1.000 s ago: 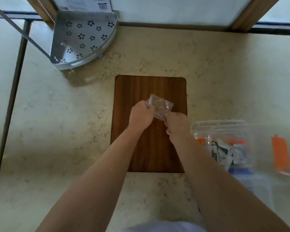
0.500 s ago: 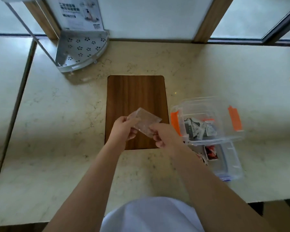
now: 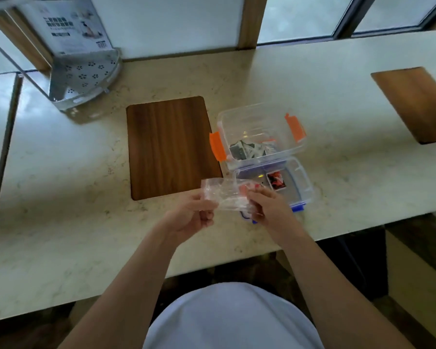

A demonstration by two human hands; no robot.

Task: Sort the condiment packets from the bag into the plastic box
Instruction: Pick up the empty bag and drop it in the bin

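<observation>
Clear plastic bag [image 3: 222,196] pinched between left hand [image 3: 191,217] and right hand [image 3: 267,207], above counter edge; plastic box [image 3: 259,132] open just beyond, packets [image 3: 249,149] inside

A pale marble counter [image 3: 61,222] ran beneath frosted windows [image 3: 300,18] with wooden frames [image 3: 248,21], above dark flooring [image 3: 350,250].

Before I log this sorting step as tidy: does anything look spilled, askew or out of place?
One thing: a red and black packet lies on the lid in front of the plastic box, apart from the packets inside. Nothing looks spilled. Both hands hold the clear bag above the counter.
</observation>
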